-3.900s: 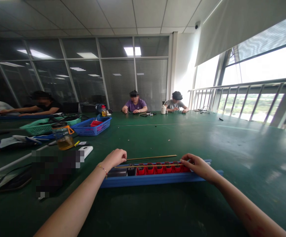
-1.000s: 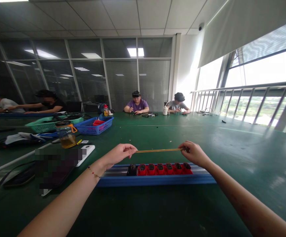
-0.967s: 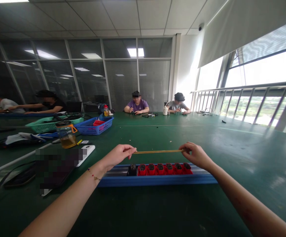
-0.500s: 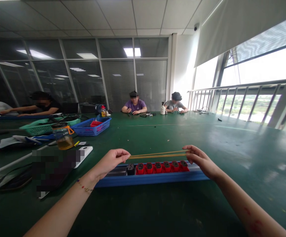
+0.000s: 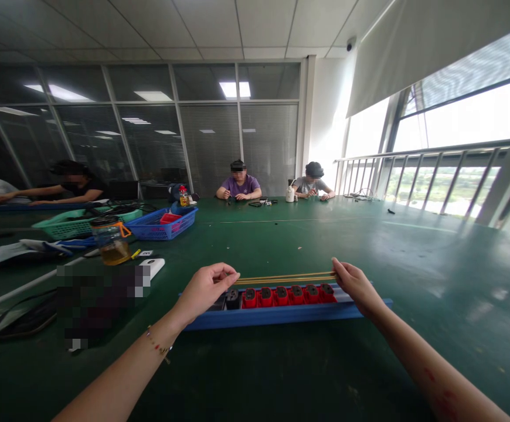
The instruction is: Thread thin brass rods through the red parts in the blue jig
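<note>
Tray [image 5: 276,319] holds red and black blocks [image 5: 266,298]; left hand [image 5: 206,290] and right hand [image 5: 357,287] pinch yellow strands [image 5: 285,279].

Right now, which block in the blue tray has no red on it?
The black block at the row's left end; the other six blocks show red.

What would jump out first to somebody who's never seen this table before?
Probably the row of bright red blocks with dark tops, lined up beside a black one inside the long blue tray, front and centre. Just beyond them, thin yellowish sticks span the gap between the left hand and the right hand. Bright windows on the right also draw the eye.
</note>
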The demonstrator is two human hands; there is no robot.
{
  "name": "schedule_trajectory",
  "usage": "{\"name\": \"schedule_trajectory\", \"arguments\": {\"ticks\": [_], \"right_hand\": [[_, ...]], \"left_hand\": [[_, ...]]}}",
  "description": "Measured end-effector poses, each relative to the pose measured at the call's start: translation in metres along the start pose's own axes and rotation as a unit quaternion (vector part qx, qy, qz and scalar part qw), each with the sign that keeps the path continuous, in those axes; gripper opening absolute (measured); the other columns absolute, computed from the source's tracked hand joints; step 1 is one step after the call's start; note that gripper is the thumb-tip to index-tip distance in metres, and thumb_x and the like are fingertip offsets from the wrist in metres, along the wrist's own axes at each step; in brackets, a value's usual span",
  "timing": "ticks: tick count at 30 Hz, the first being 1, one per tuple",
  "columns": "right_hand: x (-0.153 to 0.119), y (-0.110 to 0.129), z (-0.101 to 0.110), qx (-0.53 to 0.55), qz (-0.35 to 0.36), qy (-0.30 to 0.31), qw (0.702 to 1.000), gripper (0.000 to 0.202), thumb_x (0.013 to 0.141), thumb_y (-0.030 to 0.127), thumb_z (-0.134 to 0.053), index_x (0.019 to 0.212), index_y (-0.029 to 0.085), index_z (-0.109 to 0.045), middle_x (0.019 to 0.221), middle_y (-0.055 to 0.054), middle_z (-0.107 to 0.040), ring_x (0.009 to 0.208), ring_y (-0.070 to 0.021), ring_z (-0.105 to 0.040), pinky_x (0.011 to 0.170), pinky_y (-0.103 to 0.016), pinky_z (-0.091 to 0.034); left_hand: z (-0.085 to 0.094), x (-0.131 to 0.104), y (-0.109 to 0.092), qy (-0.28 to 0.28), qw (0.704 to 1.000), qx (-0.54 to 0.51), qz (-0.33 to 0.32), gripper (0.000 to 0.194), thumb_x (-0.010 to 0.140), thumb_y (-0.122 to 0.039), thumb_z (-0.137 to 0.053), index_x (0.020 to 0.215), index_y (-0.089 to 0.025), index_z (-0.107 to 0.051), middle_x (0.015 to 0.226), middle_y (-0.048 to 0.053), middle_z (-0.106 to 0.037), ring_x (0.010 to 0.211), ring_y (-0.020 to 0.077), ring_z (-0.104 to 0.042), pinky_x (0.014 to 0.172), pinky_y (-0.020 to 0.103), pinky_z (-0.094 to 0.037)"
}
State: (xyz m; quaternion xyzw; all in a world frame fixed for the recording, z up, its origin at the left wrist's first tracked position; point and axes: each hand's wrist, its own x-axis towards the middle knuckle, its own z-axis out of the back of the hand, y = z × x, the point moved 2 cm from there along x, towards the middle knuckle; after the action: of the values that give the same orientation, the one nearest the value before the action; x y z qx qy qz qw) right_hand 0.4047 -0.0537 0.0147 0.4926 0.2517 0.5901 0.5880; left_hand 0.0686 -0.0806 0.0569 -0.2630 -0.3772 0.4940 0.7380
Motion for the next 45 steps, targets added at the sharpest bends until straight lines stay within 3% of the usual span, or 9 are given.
{"name": "schedule_trajectory", "arguments": {"ticks": [3,5,9,14,19,34,38,45], "right_hand": [[0.000,0.000,0.004,-0.137,0.024,0.008,0.990,0.051,0.075,0.063,-0.035,0.051,0.019,-0.044,0.045,0.003,-0.040,0.045,-0.0114,-0.040,0.046,-0.023,-0.031],[-0.002,0.003,0.004,-0.161,0.030,0.026,0.986,0.050,0.074,0.063,-0.037,0.051,0.019,-0.046,0.046,0.003,-0.044,0.048,-0.0120,-0.042,0.048,-0.023,-0.032],[-0.009,0.013,0.002,-0.096,0.021,0.060,0.993,0.044,0.072,0.061,-0.044,0.062,0.018,-0.053,0.053,0.003,-0.050,0.050,-0.0110,-0.044,0.047,-0.021,-0.031],[-0.012,0.013,0.000,-0.043,-0.036,0.107,0.993,0.043,0.067,0.061,-0.051,0.069,0.018,-0.052,0.044,0.007,-0.042,0.039,-0.0070,-0.033,0.038,-0.018,-0.020],[-0.010,0.004,-0.001,-0.063,-0.038,0.166,0.983,0.043,0.068,0.059,-0.052,0.077,0.018,-0.055,0.060,0.000,-0.060,0.049,-0.0111,-0.049,0.043,-0.019,-0.032],[-0.007,-0.003,-0.003,-0.199,0.029,0.149,0.968,0.045,0.075,0.061,-0.041,0.073,0.019,-0.058,0.064,-0.001,-0.061,0.058,-0.0159,-0.055,0.052,-0.023,-0.039],[-0.006,-0.004,-0.003,-0.187,0.047,0.157,0.969,0.044,0.076,0.060,-0.040,0.077,0.020,-0.058,0.066,-0.001,-0.061,0.060,-0.0156,-0.054,0.053,-0.023,-0.039],[-0.008,0.000,-0.002,-0.242,0.068,0.133,0.959,0.043,0.076,0.060,-0.038,0.075,0.022,-0.057,0.061,0.000,-0.061,0.056,-0.0160,-0.054,0.051,-0.024,-0.037]], "left_hand": [[0.000,0.002,0.005,0.019,1.000,0.015,0.010,0.037,0.073,-0.051,-0.048,0.082,-0.017,-0.060,0.074,0.002,-0.062,0.069,0.0148,-0.054,0.061,0.023,-0.040],[0.000,0.003,0.011,0.023,0.999,0.030,0.027,0.040,0.072,-0.053,-0.048,0.083,-0.017,-0.060,0.075,0.002,-0.062,0.069,0.0156,-0.055,0.061,0.023,-0.041],[0.001,0.005,0.019,0.026,0.997,0.051,0.055,0.044,0.070,-0.056,-0.049,0.087,-0.018,-0.060,0.075,0.002,-0.062,0.067,0.0152,-0.054,0.059,0.023,-0.039],[0.004,0.003,0.022,0.052,0.995,0.049,0.069,0.046,0.069,-0.057,-0.048,0.091,-0.018,-0.059,0.070,0.001,-0.060,0.064,0.0147,-0.053,0.055,0.022,-0.037],[0.004,0.002,0.029,0.068,0.992,0.058,0.087,0.049,0.068,-0.058,-0.049,0.092,-0.017,-0.059,0.066,0.000,-0.058,0.061,0.0143,-0.052,0.053,0.021,-0.036],[0.004,-0.001,0.027,0.143,0.985,0.045,0.087,0.047,0.071,-0.058,-0.045,0.093,-0.018,-0.059,0.072,0.001,-0.060,0.068,0.0158,-0.054,0.056,0.022,-0.037],[0.011,0.001,0.030,0.128,0.987,0.066,0.069,0.047,0.070,-0.057,-0.047,0.094,-0.018,-0.058,0.071,0.000,-0.059,0.065,0.0148,-0.054,0.055,0.022,-0.037],[0.025,0.003,0.029,0.155,0.977,0.140,0.036,0.040,0.073,-0.054,-0.045,0.077,-0.018,-0.063,0.072,0.001,-0.063,0.067,0.0158,-0.056,0.059,0.023,-0.039]]}}
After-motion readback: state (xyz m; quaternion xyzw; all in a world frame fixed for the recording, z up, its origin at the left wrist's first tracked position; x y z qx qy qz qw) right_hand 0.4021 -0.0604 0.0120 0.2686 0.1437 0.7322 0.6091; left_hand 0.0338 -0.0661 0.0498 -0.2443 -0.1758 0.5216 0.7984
